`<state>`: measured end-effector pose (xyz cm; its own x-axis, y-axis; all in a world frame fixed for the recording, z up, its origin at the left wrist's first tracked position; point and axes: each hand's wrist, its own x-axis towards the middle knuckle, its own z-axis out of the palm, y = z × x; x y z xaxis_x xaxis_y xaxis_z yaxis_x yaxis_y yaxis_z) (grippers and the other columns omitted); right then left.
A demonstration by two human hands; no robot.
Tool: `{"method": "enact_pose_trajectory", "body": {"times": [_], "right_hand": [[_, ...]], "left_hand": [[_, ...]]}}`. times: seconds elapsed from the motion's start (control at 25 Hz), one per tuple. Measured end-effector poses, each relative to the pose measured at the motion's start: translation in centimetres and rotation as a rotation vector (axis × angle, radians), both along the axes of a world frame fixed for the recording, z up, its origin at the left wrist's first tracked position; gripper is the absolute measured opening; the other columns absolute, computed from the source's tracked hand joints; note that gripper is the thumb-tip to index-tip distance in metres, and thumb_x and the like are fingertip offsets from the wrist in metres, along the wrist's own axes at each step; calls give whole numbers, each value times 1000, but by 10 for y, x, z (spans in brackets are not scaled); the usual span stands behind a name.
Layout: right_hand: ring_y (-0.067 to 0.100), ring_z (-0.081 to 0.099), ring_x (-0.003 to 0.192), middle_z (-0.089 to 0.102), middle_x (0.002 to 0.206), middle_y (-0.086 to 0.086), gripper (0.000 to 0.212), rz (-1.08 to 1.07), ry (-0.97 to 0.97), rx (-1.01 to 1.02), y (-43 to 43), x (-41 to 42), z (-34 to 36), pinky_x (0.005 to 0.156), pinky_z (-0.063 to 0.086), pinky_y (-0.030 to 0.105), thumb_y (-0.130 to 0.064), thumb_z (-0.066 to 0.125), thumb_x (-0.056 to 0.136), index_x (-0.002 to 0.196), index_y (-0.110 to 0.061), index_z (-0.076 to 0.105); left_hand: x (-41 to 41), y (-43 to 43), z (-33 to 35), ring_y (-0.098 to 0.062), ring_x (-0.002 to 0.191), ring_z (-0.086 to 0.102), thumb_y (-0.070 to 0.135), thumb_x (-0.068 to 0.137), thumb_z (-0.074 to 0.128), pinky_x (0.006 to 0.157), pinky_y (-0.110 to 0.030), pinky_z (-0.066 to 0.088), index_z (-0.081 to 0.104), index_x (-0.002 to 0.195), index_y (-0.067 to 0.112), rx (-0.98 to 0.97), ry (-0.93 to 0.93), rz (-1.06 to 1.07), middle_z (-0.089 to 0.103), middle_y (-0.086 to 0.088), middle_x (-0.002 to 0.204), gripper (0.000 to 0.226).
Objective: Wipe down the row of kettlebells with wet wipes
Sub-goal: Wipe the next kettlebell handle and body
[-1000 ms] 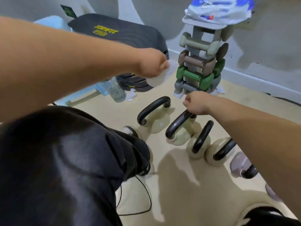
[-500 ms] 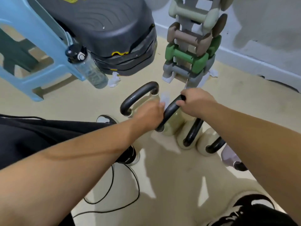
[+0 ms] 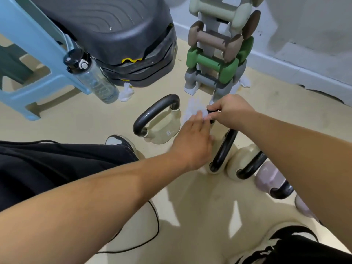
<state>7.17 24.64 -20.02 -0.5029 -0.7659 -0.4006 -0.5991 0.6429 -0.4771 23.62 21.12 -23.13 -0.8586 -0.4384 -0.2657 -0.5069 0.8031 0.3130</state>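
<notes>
**Wipe on the second kettlebell's handle**

From my seat I see the right hand [image 3: 231, 109] closed around the top of a black handle [image 3: 222, 149] belonging to the second cream kettlebell in the row on the floor [image 3: 200, 206]. The left hand [image 3: 192, 141] reaches in beside it, fingers [image 3: 198, 117] extended and close together, pressing a white wet wipe [image 3: 192, 109] against that handle (the wipe is blurred, so I cannot tell how it is gripped). The first kettlebell [image 3: 162, 128] stands free just to the left. More kettlebells run on toward the right, cream [image 3: 242, 159] then lilac [image 3: 266, 178]. A dumbbell rack [image 3: 215, 54] stands just behind, and a water bottle [image 3: 91, 77] leans on a blue stool [image 3: 38, 54].
</notes>
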Motion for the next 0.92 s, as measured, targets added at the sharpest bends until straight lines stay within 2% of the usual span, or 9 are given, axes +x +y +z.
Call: {"method": "enact_pose_trajectory", "body": {"times": [0.16, 0.24, 0.32, 0.4, 0.52, 0.6, 0.76, 0.84, 0.92], "right_hand": [[18, 58, 121, 66, 132, -4, 34, -16, -24, -19, 3, -1, -6, 97, 45, 26, -33, 69, 92, 125, -28, 71], [19, 57, 122, 63, 136, -5, 37, -8, -28, -11, 3, -2, -7, 98, 45, 27, -33, 68, 93, 130, -29, 68], [21, 59, 120, 65, 133, -3, 35, -4, -34, -10, 2, -3, -9, 98, 47, 29, -32, 69, 93, 127, -28, 70], [22, 60, 117, 68, 127, -1, 31, 1, -30, -11, 3, -3, -8, 99, 48, 32, -31, 68, 93, 123, -27, 73], [26, 60, 116, 71, 122, 4, 26, 39, -33, -14, 4, -5, -5, 99, 51, 37, -28, 60, 94, 114, -25, 77], [28, 60, 119, 70, 124, 6, 29, 35, -59, -11, 5, -6, -3, 100, 52, 37, -24, 57, 94, 114, -22, 77], [19, 59, 118, 66, 131, -5, 32, 19, -47, -3, 1, -8, -5, 101, 47, 28, -26, 66, 93, 125, -30, 72], [21, 61, 113, 67, 128, -2, 33, 30, -30, 18, -4, -10, -4, 98, 48, 29, -30, 72, 91, 124, -30, 72], [23, 62, 106, 67, 124, 0, 32, 12, -40, 30, -7, -12, -5, 96, 50, 31, -28, 73, 90, 122, -30, 73]], "left_hand": [[29, -17, -15, -23, 158, 2, 36, 109, 27, 125, -38, 22, -8, 163, 11, -10, 45, -12, -8, -12, 171, 69], [62, 1, -29, -29, 157, -10, 36, 110, 20, 127, -39, 14, -23, 156, 8, -127, -78, -16, -19, -17, 168, 70], [73, 10, -33, -33, 155, -21, 36, 110, 18, 128, -41, 4, -33, 147, 6, 25, -100, 69, -31, -20, 163, 70], [55, 3, -27, -46, 154, -5, 31, 110, 20, 127, -47, 1, -21, 149, -9, 133, 50, 203, -15, -34, 163, 69], [-10, -15, -11, -40, 136, 45, 26, 104, 36, 107, -42, 36, 5, 160, -6, 152, 172, 249, 31, -22, 159, 71], [-34, -23, -10, -35, 127, 50, 29, 104, 38, 95, -42, 42, -6, 162, 9, 98, -80, 167, 32, -13, 156, 75], [19, 2, -21, -30, 129, 44, 33, 106, 39, 103, -40, 41, -1, 162, 10, 10, -2, 310, 39, -12, 146, 73], [48, 12, -26, -26, 135, 39, 34, 106, 39, 107, -38, 38, 15, 159, 14, 94, 81, 397, 40, -7, 148, 62], [41, 5, -26, -30, 113, 55, 37, 100, 46, 89, -40, 48, 45, 132, 19, 151, 141, 474, 58, -4, 121, 37]]}}
